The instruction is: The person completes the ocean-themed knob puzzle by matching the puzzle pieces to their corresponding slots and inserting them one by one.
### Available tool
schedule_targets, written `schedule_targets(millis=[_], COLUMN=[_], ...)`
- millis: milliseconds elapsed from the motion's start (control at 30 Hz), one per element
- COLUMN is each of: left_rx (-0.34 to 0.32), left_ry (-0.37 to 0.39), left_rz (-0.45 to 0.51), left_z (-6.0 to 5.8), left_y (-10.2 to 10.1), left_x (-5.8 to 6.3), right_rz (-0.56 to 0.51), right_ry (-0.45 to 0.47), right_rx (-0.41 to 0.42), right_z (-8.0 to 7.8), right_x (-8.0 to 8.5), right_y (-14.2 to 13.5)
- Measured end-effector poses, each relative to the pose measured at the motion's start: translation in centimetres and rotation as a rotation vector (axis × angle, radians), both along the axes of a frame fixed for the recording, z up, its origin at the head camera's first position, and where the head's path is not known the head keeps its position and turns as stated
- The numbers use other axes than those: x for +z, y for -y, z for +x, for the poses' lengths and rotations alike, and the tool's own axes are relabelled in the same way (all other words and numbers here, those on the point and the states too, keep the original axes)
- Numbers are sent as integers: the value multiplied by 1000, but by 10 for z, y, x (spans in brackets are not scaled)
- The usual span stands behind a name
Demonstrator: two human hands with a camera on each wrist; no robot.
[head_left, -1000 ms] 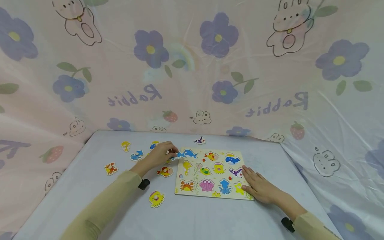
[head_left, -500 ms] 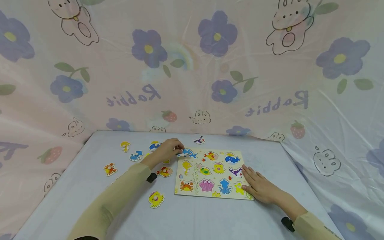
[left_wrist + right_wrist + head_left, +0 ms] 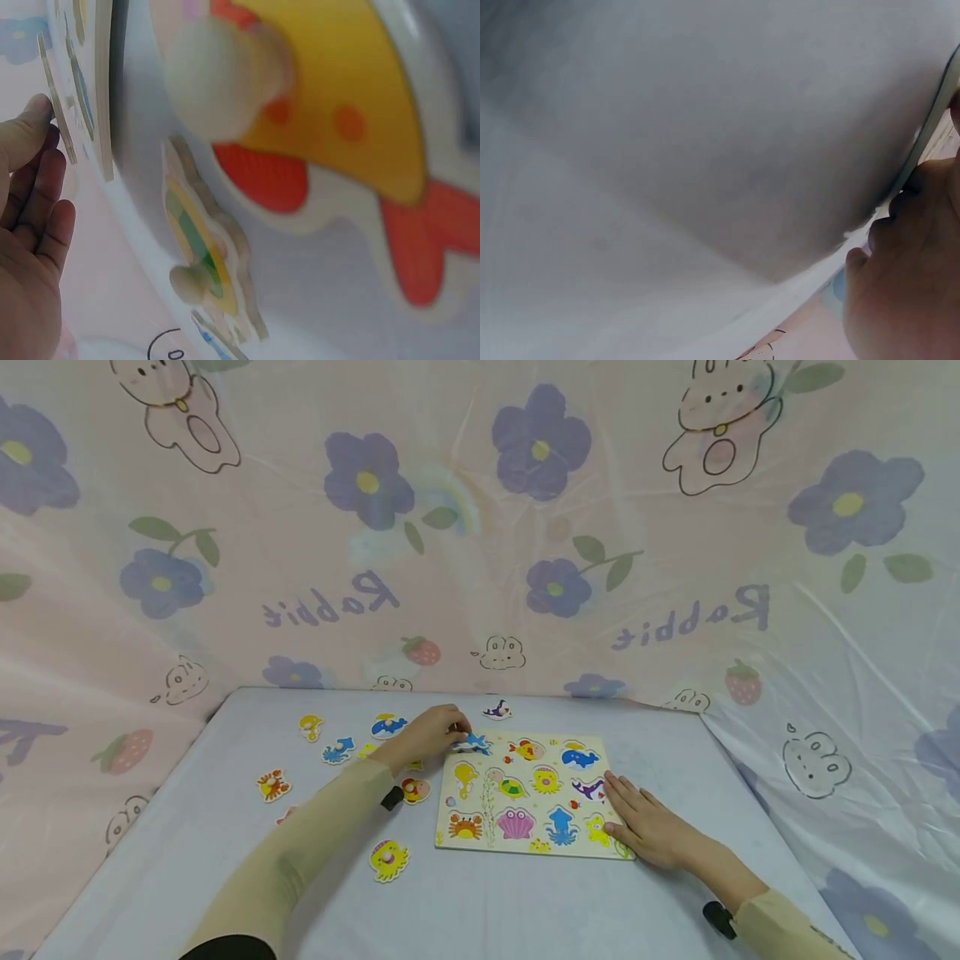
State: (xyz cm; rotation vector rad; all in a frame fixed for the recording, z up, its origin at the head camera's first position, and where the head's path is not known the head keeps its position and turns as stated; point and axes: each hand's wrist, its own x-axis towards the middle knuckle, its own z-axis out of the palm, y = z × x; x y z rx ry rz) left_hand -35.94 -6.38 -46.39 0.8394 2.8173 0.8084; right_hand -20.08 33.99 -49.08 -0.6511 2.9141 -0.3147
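My left hand pinches a blue sea-animal puzzle piece, perhaps a dolphin or shark, at the upper left corner of the puzzle board. In the left wrist view that thin piece appears edge-on at my thumb and fingertips, close to the face of the board. Whether it touches the recess cannot be told. With fingers extended, my right hand rests on the right edge of the board, near the purple picture and the yellow starfish picture.
Loose knobbed pieces lie left of the board: a yellow octopus, a crab, a blue squid, a seahorse, a whale and a red-and-yellow fish. Behind the board sits a purple piece. A printed curtain surrounds the table.
My left hand has moved right with the blue piece, from beside the board's left edge to over its upper left picture. The right hand has stayed on the board.
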Motion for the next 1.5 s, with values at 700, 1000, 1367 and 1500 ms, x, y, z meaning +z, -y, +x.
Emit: schedule_targets(millis=[700, 1000, 1367, 1500], left_rx=[-20, -21, -16, -23], left_ry=[-20, -27, -41, -44], left_rz=[-43, -70, -95, -105], left_z=[-3, -5, -3, -3], left_y=[-11, -11, -12, -11], left_x=[-12, -16, -19, -20], right_rz=[-2, -14, -9, -1], right_ry=[2, -3, -6, 3], right_rx=[0, 5, 5, 3], right_z=[0, 1, 0, -1], right_x=[0, 0, 1, 0], right_y=[0, 2, 1, 0])
